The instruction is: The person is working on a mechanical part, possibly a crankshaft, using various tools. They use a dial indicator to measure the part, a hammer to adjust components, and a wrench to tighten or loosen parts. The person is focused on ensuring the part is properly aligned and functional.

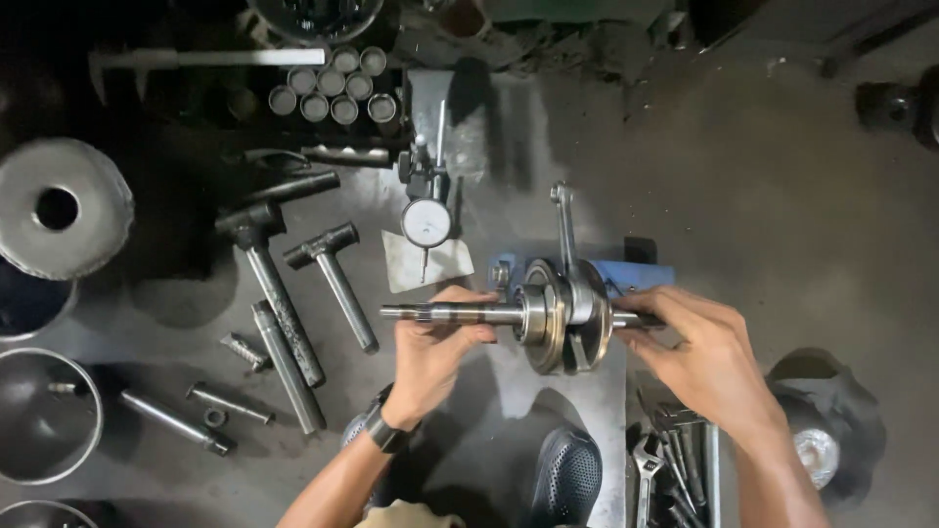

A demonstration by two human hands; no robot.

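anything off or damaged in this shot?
Nothing stands out. The steel crankshaft with twin round webs lies level across a blue stand, left hand on its long shaft, right hand at the short end; its connecting rod points away. The white-faced dial gauge stands behind. Steel-handled hammers lie loose, not broken.

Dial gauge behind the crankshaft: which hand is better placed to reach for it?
Probably the left hand. It grips the crankshaft by its long shaft end, just below the dial gauge. The right hand holds the opposite end, farther away.
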